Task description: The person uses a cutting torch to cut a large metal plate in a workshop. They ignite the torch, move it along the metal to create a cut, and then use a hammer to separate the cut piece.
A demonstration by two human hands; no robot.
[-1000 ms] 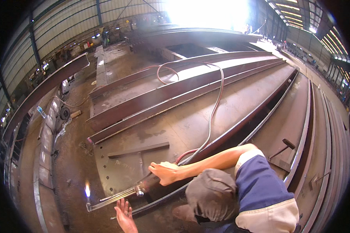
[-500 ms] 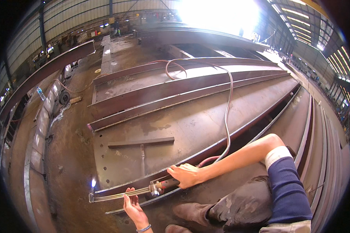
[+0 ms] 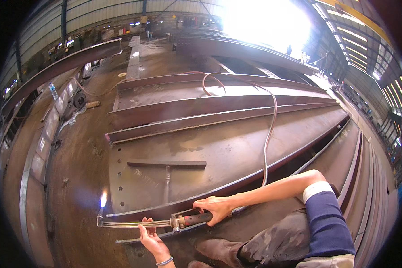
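Big steel shop, corrugated wall (image 3: pixel 94 22) along the back left, super bright daylight blowing out the far end, and long rusty-brown steel beams (image 3: pixel 236 134) laid out side by side all over the place. The torch (image 3: pixel 134 224) sits low and left of the middle, held crosswise above the near flanges, with its head poking out past the left ends of the beams. It's lit, too: the flame (image 3: pixel 103 199) points straight up off the head, white with a bluish haze beside it.

Right hand (image 3: pixel 215 209) is wrapped over the dark handle from above, fingers closed around it and thumb side toward the valve block. Left hand (image 3: pixel 152 236) comes up from below, palm up, fingers loosely curled around the thin metal tubes, fingertips showing above them and thumb below. How hard it's squeezing, I can't tell. There's a bracelet (image 3: pixel 165 261) on that wrist.

A hose (image 3: pixel 273 120) loops over the beams and drops down near the right forearm. On the nearest wide plate lies a T-shaped metal piece (image 3: pixel 166 164), bar toward the far side and stem toward the person, just right of a row of bolt holes (image 3: pixel 119 174). A brown boot (image 3: pixel 219 250) shows below the handle, and a clear bottle (image 3: pixel 53 91) stands way off left.
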